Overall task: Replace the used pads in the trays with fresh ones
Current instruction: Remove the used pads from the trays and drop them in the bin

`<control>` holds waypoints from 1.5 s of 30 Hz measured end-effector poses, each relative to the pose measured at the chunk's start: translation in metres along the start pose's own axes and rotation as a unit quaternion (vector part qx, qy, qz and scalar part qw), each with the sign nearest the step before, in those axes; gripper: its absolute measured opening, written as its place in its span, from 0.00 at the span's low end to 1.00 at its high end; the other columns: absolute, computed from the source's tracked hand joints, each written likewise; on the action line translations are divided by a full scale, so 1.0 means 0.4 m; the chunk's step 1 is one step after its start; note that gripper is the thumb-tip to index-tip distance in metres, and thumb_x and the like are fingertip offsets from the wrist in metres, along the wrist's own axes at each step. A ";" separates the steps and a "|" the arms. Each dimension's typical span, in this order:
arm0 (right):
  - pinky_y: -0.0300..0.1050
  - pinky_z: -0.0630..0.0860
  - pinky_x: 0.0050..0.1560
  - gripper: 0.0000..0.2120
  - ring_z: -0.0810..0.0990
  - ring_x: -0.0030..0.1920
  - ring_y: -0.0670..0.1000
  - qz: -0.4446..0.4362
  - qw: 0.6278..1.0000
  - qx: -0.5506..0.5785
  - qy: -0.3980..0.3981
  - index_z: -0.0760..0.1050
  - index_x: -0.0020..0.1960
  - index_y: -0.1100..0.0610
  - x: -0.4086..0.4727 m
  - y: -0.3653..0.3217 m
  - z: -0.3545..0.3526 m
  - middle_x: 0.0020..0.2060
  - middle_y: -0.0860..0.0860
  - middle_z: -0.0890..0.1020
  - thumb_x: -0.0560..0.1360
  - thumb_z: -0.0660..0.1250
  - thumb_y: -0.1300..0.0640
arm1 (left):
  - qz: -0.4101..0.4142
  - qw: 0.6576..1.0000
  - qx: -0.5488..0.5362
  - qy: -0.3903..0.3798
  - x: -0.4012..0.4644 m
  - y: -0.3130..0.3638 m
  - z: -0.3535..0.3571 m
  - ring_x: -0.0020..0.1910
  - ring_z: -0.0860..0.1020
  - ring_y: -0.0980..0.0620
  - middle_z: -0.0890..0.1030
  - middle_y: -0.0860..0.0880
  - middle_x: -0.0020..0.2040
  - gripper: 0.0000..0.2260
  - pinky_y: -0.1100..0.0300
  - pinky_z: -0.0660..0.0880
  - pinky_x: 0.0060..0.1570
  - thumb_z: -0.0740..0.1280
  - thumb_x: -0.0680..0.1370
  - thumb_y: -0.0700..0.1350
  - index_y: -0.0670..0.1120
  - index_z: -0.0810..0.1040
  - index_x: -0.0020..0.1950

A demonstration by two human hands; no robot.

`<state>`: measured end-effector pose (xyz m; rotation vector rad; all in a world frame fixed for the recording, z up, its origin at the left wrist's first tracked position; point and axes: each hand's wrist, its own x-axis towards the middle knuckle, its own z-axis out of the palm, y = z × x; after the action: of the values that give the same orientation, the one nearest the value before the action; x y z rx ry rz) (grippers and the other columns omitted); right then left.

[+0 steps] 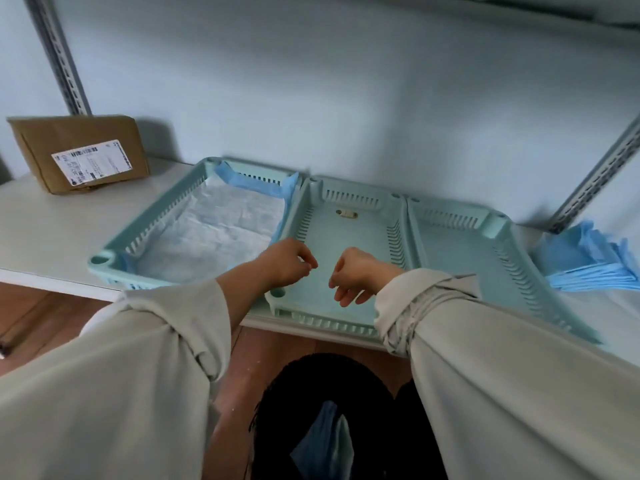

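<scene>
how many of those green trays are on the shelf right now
3, side by side on the shelf: left tray holding a pad, middle tray bare under both hands, right tray bare beside it.

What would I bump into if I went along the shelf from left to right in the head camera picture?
Cardboard box → tray with a pad in it → bare middle tray → bare right tray → stack of blue pads.
</scene>
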<state>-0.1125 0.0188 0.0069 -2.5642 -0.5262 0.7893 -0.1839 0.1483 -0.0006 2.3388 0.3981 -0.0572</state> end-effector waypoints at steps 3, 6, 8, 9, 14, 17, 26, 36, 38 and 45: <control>0.44 0.79 0.38 0.13 0.85 0.45 0.56 -0.016 1.000 0.001 -0.003 0.76 0.56 0.65 0.039 -0.021 0.033 0.46 0.59 0.85 0.77 0.63 0.57 | -0.018 0.998 0.013 0.053 0.036 -0.040 -0.030 0.58 0.77 0.47 0.79 0.45 0.60 0.13 0.55 0.73 0.59 0.62 0.77 0.38 0.46 0.80 0.58; 0.51 0.80 0.52 0.18 0.82 0.52 0.57 -0.046 0.998 -0.032 0.003 0.76 0.60 0.65 0.067 -0.050 0.072 0.53 0.59 0.82 0.77 0.64 0.53 | -0.056 0.997 0.023 0.053 0.062 -0.089 -0.043 0.63 0.74 0.47 0.75 0.45 0.65 0.16 0.54 0.71 0.63 0.61 0.77 0.40 0.47 0.75 0.65; 0.51 0.76 0.58 0.20 0.78 0.58 0.59 -0.057 0.998 -0.031 0.026 0.71 0.65 0.63 0.099 -0.078 0.099 0.61 0.59 0.77 0.77 0.63 0.53 | -0.083 0.995 0.013 0.044 0.083 -0.120 -0.043 0.65 0.73 0.46 0.73 0.44 0.68 0.18 0.54 0.70 0.65 0.61 0.78 0.39 0.44 0.72 0.69; 0.50 0.74 0.60 0.21 0.76 0.61 0.59 -0.062 0.997 -0.027 0.040 0.68 0.68 0.63 0.110 -0.089 0.107 0.64 0.59 0.75 0.78 0.62 0.54 | -0.092 0.995 0.002 0.039 0.089 -0.127 -0.041 0.65 0.73 0.45 0.73 0.43 0.68 0.19 0.53 0.70 0.65 0.60 0.78 0.39 0.43 0.70 0.70; 0.47 0.67 0.65 0.22 0.70 0.68 0.58 -0.102 0.988 -0.015 0.117 0.64 0.71 0.59 0.170 -0.148 0.109 0.69 0.57 0.70 0.78 0.59 0.58 | -0.112 0.990 -0.072 0.045 0.128 -0.158 -0.039 0.62 0.75 0.42 0.74 0.41 0.67 0.19 0.51 0.73 0.62 0.57 0.78 0.35 0.43 0.72 0.69; 0.48 0.65 0.68 0.23 0.67 0.70 0.56 -0.115 0.985 -0.047 0.121 0.63 0.73 0.58 0.213 -0.179 0.103 0.71 0.56 0.68 0.78 0.60 0.57 | -0.129 0.985 -0.112 0.035 0.151 -0.170 -0.051 0.58 0.77 0.41 0.77 0.40 0.62 0.20 0.51 0.76 0.54 0.56 0.77 0.31 0.43 0.74 0.66; 0.51 0.68 0.65 0.21 0.67 0.68 0.58 -0.124 0.962 -0.181 0.160 0.68 0.69 0.55 0.308 -0.224 0.101 0.69 0.56 0.66 0.76 0.62 0.57 | -0.146 0.973 -0.152 0.094 0.204 -0.261 -0.190 0.58 0.77 0.42 0.75 0.41 0.63 0.18 0.54 0.75 0.45 0.57 0.77 0.31 0.45 0.77 0.61; 0.48 0.72 0.57 0.14 0.76 0.59 0.57 -0.135 0.935 -0.304 0.122 0.72 0.61 0.54 0.425 -0.321 0.149 0.59 0.55 0.77 0.77 0.58 0.60 | -0.211 0.973 0.024 0.094 0.231 -0.388 -0.180 0.66 0.70 0.44 0.71 0.45 0.67 0.20 0.50 0.68 0.67 0.57 0.76 0.38 0.47 0.72 0.67; 0.48 0.73 0.55 0.12 0.78 0.57 0.57 -0.148 0.923 -0.328 0.135 0.73 0.59 0.55 0.437 -0.326 0.159 0.58 0.55 0.78 0.77 0.58 0.60 | -0.211 0.971 0.053 0.096 0.238 -0.397 -0.184 0.65 0.70 0.44 0.71 0.45 0.66 0.20 0.49 0.69 0.66 0.56 0.77 0.39 0.48 0.70 0.68; 0.48 0.72 0.55 0.12 0.77 0.58 0.58 -0.163 0.902 -0.371 0.146 0.72 0.59 0.58 0.463 -0.339 0.158 0.58 0.57 0.77 0.76 0.61 0.60 | -0.228 0.953 0.168 0.106 0.251 -0.406 -0.175 0.70 0.61 0.41 0.62 0.42 0.70 0.20 0.47 0.64 0.67 0.58 0.77 0.40 0.47 0.68 0.70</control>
<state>-0.0392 0.2356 -0.0583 -3.0388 -1.3139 0.0595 -0.1424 0.3325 -0.0762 2.5415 1.1074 -0.1026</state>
